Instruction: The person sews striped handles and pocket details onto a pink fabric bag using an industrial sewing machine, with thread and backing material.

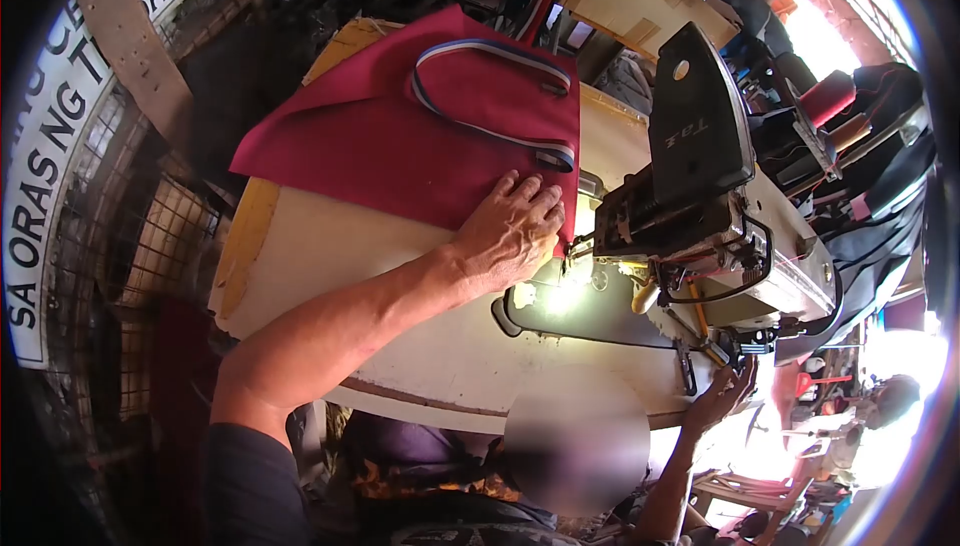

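A dark red fabric bag (pixel 370 136) with a striped strap (pixel 420 76) lies spread over the sewing table. My left hand (pixel 515 231) rests palm down on its near right corner, fingers extended, close beside the needle area (pixel 567 254) of a sewing machine (pixel 690 216). A lamp lights the plate just below the needle. At the right end of the machine, my right hand (pixel 722 396) has its fingers up against the dark handwheel (pixel 755 341); the fingertips partly merge with it in view.
The pale tabletop (pixel 400 336) has a worn front edge near my body. Thread spools (pixel 828 98) stand behind the machine on the right. A cardboard box (pixel 640 1) sits at the back. Wire mesh and a lettered sign (pixel 60 166) are at the left.
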`<action>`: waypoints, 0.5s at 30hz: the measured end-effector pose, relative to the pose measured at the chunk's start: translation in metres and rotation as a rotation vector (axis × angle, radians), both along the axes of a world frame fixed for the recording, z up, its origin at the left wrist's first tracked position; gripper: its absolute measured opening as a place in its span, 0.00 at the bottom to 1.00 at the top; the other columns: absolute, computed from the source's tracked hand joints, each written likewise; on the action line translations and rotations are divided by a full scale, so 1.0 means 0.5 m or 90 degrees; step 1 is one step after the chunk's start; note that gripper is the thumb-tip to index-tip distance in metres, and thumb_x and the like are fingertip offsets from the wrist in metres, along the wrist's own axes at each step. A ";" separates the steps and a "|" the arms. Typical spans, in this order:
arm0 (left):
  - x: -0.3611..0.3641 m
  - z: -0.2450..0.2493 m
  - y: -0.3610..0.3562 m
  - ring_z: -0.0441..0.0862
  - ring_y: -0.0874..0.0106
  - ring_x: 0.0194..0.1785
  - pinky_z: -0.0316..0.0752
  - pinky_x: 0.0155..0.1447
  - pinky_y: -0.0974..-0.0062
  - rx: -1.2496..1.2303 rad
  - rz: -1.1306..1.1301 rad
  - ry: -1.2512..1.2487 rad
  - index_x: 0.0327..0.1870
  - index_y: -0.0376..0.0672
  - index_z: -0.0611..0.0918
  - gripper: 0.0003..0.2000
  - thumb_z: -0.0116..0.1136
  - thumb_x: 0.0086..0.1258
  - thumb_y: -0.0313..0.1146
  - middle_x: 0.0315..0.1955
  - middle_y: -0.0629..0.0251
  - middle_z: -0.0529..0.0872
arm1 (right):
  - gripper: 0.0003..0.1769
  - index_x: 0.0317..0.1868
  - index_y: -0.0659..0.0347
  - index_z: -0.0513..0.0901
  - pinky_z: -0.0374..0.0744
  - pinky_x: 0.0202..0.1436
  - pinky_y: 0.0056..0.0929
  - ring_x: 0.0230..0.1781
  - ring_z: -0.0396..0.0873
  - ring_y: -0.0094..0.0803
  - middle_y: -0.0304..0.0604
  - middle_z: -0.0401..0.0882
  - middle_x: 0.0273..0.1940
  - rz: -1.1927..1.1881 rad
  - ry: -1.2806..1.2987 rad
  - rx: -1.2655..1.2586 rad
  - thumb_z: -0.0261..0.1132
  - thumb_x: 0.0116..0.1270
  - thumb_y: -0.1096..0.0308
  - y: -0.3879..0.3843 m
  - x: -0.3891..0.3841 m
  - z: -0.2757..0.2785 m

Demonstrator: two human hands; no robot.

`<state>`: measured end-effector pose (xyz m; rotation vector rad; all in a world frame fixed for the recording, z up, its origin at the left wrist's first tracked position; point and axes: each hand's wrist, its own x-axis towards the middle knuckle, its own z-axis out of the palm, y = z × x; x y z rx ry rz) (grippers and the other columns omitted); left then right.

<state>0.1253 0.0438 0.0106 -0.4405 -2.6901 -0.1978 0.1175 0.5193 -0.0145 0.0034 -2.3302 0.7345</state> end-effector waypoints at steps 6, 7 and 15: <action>-0.002 -0.001 0.002 0.75 0.53 0.70 0.66 0.76 0.49 0.010 0.011 -0.003 0.64 0.36 0.81 0.23 0.57 0.76 0.42 0.68 0.53 0.79 | 0.27 0.79 0.56 0.69 0.76 0.69 0.44 0.73 0.71 0.44 0.51 0.65 0.77 0.007 0.009 0.004 0.55 0.85 0.59 -0.002 -0.001 0.002; -0.002 0.000 0.003 0.75 0.53 0.70 0.66 0.76 0.49 0.014 0.011 -0.005 0.65 0.37 0.80 0.23 0.57 0.76 0.42 0.69 0.54 0.78 | 0.27 0.79 0.56 0.69 0.76 0.69 0.44 0.73 0.71 0.44 0.51 0.65 0.76 0.010 0.010 0.000 0.55 0.85 0.59 -0.003 0.000 0.002; -0.005 -0.004 -0.003 0.73 0.52 0.66 0.64 0.73 0.51 0.008 -0.026 0.022 0.71 0.43 0.78 0.24 0.56 0.76 0.38 0.71 0.61 0.77 | 0.27 0.79 0.56 0.69 0.78 0.64 0.41 0.68 0.74 0.42 0.52 0.65 0.76 0.022 0.027 0.032 0.55 0.85 0.60 0.000 0.001 0.002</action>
